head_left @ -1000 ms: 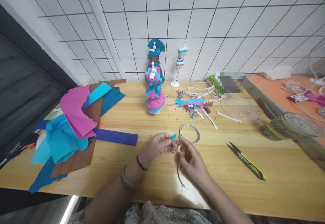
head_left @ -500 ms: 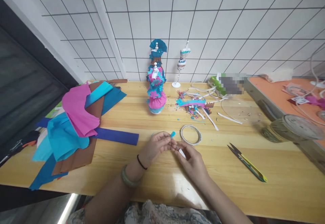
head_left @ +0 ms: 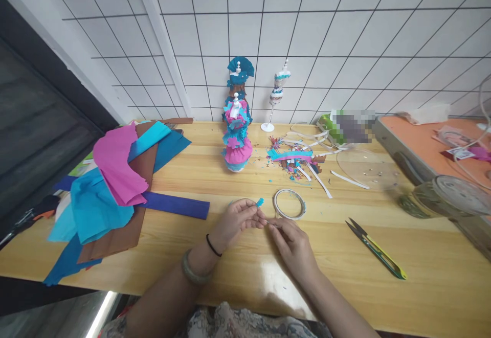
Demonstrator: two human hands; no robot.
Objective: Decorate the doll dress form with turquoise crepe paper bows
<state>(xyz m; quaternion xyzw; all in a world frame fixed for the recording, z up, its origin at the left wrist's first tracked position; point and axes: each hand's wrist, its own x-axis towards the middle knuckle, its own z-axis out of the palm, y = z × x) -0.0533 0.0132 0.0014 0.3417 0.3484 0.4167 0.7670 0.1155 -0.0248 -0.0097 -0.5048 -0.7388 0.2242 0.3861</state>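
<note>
close pinch work, fingertips nearly meeting
left hand (head_left: pixel 242 215) clamped on blue scrap (head_left: pixel 260 202), end left protruding, likely to avoid crushing; right hand (head_left: pixel 293 243) pinched on thin strip (head_left: pixel 272 224), barely visible; tape ring (head_left: pixel 275 204) just beyond, perhaps for easy reach.

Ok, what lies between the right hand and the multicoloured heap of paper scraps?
The head view shows a white ring, seemingly tape, on the wooden table, between the right hand and the scraps.
</note>
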